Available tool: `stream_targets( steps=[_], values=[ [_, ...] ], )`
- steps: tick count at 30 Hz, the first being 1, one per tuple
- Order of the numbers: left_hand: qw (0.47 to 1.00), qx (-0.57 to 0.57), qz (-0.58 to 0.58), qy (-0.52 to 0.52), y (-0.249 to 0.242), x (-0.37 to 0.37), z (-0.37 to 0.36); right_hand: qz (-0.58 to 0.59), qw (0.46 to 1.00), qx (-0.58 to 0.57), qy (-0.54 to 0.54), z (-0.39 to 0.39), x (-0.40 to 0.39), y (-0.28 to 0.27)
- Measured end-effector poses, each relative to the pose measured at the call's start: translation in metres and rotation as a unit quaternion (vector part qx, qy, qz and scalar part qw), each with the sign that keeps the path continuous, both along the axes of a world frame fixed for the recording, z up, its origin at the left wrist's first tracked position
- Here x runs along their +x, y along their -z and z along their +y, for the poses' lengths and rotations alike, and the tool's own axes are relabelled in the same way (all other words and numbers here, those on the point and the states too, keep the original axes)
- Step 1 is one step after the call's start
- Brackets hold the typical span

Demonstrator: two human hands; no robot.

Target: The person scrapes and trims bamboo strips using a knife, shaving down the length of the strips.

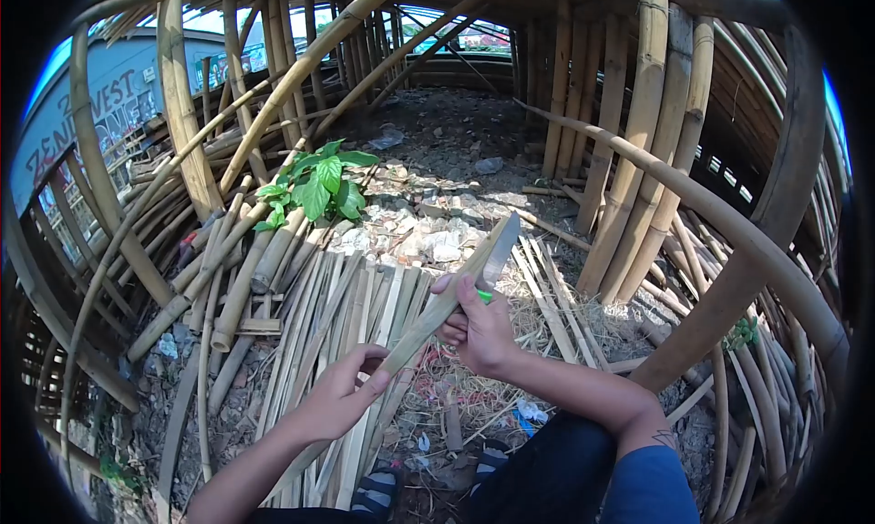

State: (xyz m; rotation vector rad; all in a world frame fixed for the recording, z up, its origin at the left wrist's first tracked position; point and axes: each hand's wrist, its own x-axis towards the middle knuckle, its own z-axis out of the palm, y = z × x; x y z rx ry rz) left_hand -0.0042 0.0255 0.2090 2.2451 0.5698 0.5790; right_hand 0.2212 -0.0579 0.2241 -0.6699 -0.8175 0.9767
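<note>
A flat bamboo strip (421,328) runs diagonally between my two hands, its upper end raised over the ground. My left hand (342,392) is closed round the strip's lower end, thumb on top. Higher up, my right hand (478,328) grips a knife by its green handle (484,296), with the thumb and a finger also against the strip. The knife's blade (499,251) points up and lies close along the strip's right side. Below the hands, many split bamboo strips (342,305) lie side by side on the ground.
Upright bamboo poles (638,150) stand at the right, and a long bent pole (729,196) crosses there. A leafy green plant (319,185) grows among stacked poles at the left. Stones (428,237) lie ahead. More strips (551,296) rest right of the hands. Sandalled feet (375,489) are below.
</note>
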Motion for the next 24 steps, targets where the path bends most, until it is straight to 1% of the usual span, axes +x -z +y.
stream_targets(
  steps=[1,2,3,4,5,6,7,8,9,10,12,13,14,16,17,18,20,22,24],
  values=[
    [0.990,-0.127,-0.017,0.052,-0.003,0.010,-0.005,-0.005,1.000,0.000,-0.009,0.001,-0.007,-0.002],
    [0.962,-0.249,-0.037,0.108,-0.007,0.016,-0.006,-0.029,0.999,-0.029,-0.011,0.002,-0.012,-0.004],
    [0.962,-0.248,-0.044,0.105,-0.009,0.017,-0.006,-0.053,0.997,-0.057,-0.011,0.002,-0.015,-0.007],
    [0.964,-0.250,-0.015,0.085,-0.011,0.017,-0.006,-0.076,0.993,-0.086,-0.010,0.002,-0.018,-0.007],
    [0.965,-0.253,0.015,0.065,-0.012,0.015,-0.005,-0.112,0.990,-0.056,0.062,0.014,-0.005,0.013],
    [0.965,-0.253,0.014,0.061,-0.012,0.014,-0.005,-0.112,0.990,-0.056,0.058,0.013,0.001,0.012],
    [0.989,-0.149,-0.009,0.015,-0.012,0.013,-0.005,-0.269,0.954,-0.015,0.133,0.010,0.008,0.012],
    [0.998,-0.044,-0.029,-0.030,-0.012,0.012,-0.006,-0.416,0.886,0.028,0.204,0.010,0.010,0.011],
    [0.998,-0.044,0.001,-0.045,-0.020,0.010,-0.012,-0.551,0.780,0.051,0.291,0.008,0.001,0.005],
    [0.998,-0.044,0.005,-0.046,-0.021,0.009,-0.015,-0.548,0.783,0.050,0.290,0.009,-0.002,0.006],
    [0.996,0.034,0.028,-0.072,-0.019,0.009,-0.019,-0.680,0.630,0.117,0.357,0.009,-0.005,0.008],
    [0.996,0.034,0.030,-0.071,-0.019,0.008,-0.020,-0.708,0.591,0.116,0.367,0.009,-0.005,0.003],
    [0.995,0.055,0.027,-0.081,-0.018,0.007,-0.020,-0.707,0.593,0.115,0.368,0.010,-0.002,0.001],
    [0.990,0.098,0.018,-0.098,-0.019,0.006,-0.021,-0.720,0.555,0.035,0.415,0.012,0.008,-0.004],
    [0.990,0.101,0.017,-0.096,-0.018,0.006,-0.022,-0.727,0.546,-0.015,0.416,0.010,0.014,-0.011],
    [0.990,0.098,0.035,-0.099,-0.017,0.005,-0.024,-0.727,0.545,-0.017,0.418,0.009,0.023,-0.015],
    [0.989,0.094,0.053,-0.099,-0.017,0.005,-0.027,-0.692,0.577,-0.102,0.421,0.009,0.041,-0.013],
    [0.987,0.093,0.091,-0.096,-0.018,0.006,-0.029,-0.692,0.573,-0.109,0.425,0.004,0.044,-0.008],
    [0.989,0.073,0.100,-0.085,-0.022,0.009,-0.030,-0.719,0.590,-0.063,0.362,-0.003,0.032,0.000]
  ],
)
